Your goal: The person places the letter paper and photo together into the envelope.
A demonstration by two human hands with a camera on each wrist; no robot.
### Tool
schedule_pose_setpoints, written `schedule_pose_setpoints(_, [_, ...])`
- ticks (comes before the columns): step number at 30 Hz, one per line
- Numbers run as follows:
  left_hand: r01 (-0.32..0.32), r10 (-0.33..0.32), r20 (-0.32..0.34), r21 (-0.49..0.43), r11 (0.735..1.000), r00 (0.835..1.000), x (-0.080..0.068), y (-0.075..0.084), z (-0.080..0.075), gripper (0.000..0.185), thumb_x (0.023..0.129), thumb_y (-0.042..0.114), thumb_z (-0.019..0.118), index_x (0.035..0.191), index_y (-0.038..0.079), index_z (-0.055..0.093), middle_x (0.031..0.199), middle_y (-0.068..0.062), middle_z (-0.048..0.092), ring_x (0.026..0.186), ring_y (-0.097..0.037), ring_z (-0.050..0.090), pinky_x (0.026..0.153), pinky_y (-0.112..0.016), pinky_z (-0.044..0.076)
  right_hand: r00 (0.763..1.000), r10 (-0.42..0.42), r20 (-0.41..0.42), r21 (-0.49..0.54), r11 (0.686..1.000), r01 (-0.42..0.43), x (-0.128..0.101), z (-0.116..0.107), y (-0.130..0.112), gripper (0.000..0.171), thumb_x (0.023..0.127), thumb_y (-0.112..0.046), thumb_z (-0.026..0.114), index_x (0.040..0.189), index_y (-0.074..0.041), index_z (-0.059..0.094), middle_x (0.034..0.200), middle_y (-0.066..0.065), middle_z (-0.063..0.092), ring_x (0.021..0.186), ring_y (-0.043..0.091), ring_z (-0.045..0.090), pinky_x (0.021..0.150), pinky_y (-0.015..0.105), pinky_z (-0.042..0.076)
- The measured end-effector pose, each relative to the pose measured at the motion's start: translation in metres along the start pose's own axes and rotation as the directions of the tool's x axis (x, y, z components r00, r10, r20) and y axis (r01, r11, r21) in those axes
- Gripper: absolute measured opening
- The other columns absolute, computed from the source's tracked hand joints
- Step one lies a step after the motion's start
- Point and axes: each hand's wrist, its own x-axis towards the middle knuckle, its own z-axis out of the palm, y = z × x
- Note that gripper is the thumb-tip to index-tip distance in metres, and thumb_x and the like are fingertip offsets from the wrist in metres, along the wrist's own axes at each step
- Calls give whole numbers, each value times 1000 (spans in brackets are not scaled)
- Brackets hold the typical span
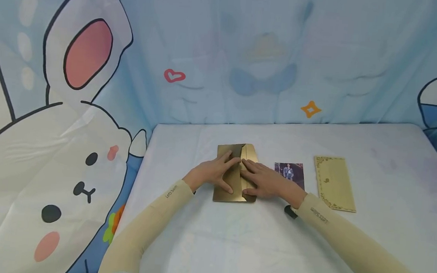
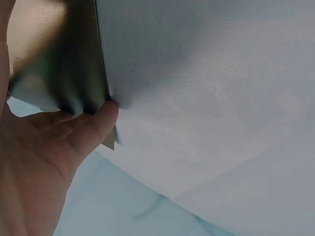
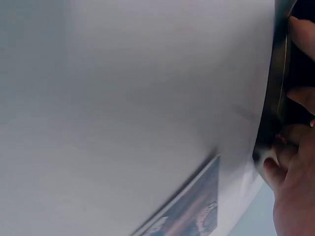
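Observation:
A gold envelope (image 1: pixel 236 150) lies on the white table (image 1: pixel 234 239), its flap folded toward the middle. My left hand (image 1: pixel 216 172) lies flat on its left half with straight fingers. My right hand (image 1: pixel 262 181) presses flat on the right half, fingers pointing left over the flap. In the left wrist view the left hand's fingers (image 2: pixel 93 125) press on the gold envelope (image 2: pixel 54 54) at its edge. The right wrist view shows the right hand's fingers (image 3: pixel 295 162) on the envelope's dark edge (image 3: pixel 275 98) and a corner of the photo (image 3: pixel 192 211).
A small photo print (image 1: pixel 290 172) lies just right of the envelope. A second gold card or envelope with an ornate border (image 1: pixel 334 183) lies further right. A small black object (image 1: pixel 290 211) sits under my right wrist. A cartoon rabbit cloth (image 1: pixel 50 141) hangs behind and left.

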Motion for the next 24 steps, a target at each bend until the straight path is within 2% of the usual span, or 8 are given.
schedule_pose_setpoints(2, [-3, 3, 2, 6, 1000, 1000, 0, 0, 1, 113, 73, 70, 75, 160, 38, 9, 169, -19, 7, 149, -38, 33, 94, -50, 54, 1000, -18, 24, -9, 1000, 18, 4, -2, 0, 80, 98, -54, 57, 155, -3, 36, 166, 25, 16, 151, 44, 23, 118, 58, 27])
schedule_pose_setpoints(7, [5, -5, 25, 15, 1000, 1000, -1, 1, 0, 116, 73, 71, 75, 161, 37, 6, 169, -18, 4, 150, -38, 32, 94, -49, 54, 996, -23, 81, -7, 1000, 24, 16, -2, -3, 78, 97, -57, 57, 155, -9, 38, 165, 27, 16, 153, 45, 18, 119, 58, 25])
schedule_pose_setpoints(9, [18, -19, 31, 15, 1000, 999, -1, 2, -1, 117, 73, 72, 74, 161, 37, 6, 170, -17, 3, 151, -37, 31, 94, -48, 54, 995, -27, 91, -14, 999, 28, 20, 0, -3, 76, 98, -57, 55, 156, -11, 38, 164, 29, 16, 153, 48, 14, 119, 61, 22])
schedule_pose_setpoints(14, [30, -31, 50, 21, 999, 998, 0, 3, -3, 117, 72, 75, 72, 161, 38, 5, 170, -16, 1, 153, -34, 27, 96, -48, 53, 995, -29, 93, -43, 999, 33, 25, 8, -4, 71, 99, -53, 55, 154, -9, 41, 163, 31, 15, 152, 52, 6, 120, 65, 15])
schedule_pose_setpoints(20, [33, -36, 55, 57, 998, 998, 1, 6, 0, 120, 72, 77, 71, 162, 35, 4, 170, -17, 0, 150, -37, 32, 95, -47, 53, 997, -31, 67, -57, 998, 35, 26, 12, -6, 69, 96, -47, 62, 150, -7, 46, 162, 33, 19, 152, 53, 9, 119, 67, 16])
schedule_pose_setpoints(24, [50, -55, 63, 79, 996, 997, 1, 10, 0, 120, 73, 76, 71, 162, 35, 2, 170, -17, -3, 146, -40, 38, 91, -46, 55, 998, -36, 57, -91, 995, 41, 26, 12, -7, 63, 94, -46, 66, 139, -3, 55, 159, 34, 25, 150, 54, 13, 118, 67, 19])
